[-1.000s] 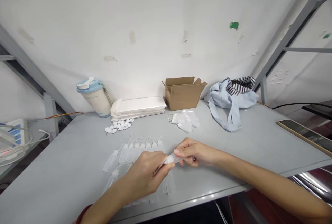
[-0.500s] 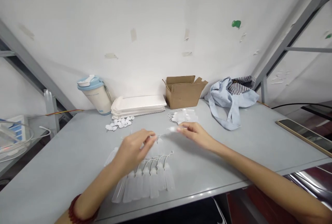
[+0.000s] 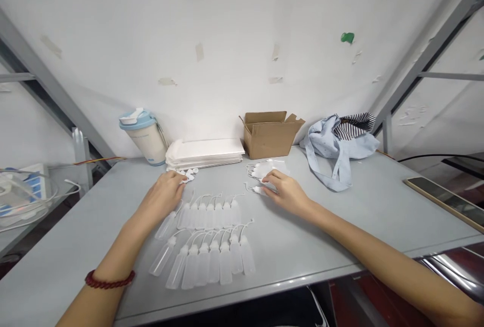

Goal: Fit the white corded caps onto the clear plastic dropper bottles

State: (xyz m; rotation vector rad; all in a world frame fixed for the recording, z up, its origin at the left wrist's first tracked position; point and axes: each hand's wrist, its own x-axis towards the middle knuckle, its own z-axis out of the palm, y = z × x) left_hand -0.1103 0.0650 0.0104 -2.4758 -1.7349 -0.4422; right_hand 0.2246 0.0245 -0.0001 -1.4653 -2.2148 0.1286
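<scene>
My left hand (image 3: pixel 164 193) reaches to a heap of small white pieces (image 3: pixel 189 174), its fingertips closed together at the heap's edge; a white piece seems to be between them. My right hand (image 3: pixel 285 191) has thumb and index finger around a small translucent plastic bottle (image 3: pixel 256 189) whose thin curved tube points left. Just behind it lies a cluster of similar bottles (image 3: pixel 266 168). Two rows of such bottles lie between my arms, a back row (image 3: pixel 210 216) and a front row (image 3: pixel 203 266), each bottle with a thin pale tube or cord at its neck.
Along the wall stand a blue-lidded cup (image 3: pixel 145 138), a stack of white flat packets (image 3: pixel 207 153), an open cardboard box (image 3: pixel 270 140) and a light blue cloth bag (image 3: pixel 333 150). A phone (image 3: pixel 446 201) lies by the right edge. Cables and a power strip (image 3: pixel 28 191) sit at left.
My left hand has moved left and away from over the bottles to the white heap. My right hand has shifted slightly right with the bottle, and the two hands are farther apart.
</scene>
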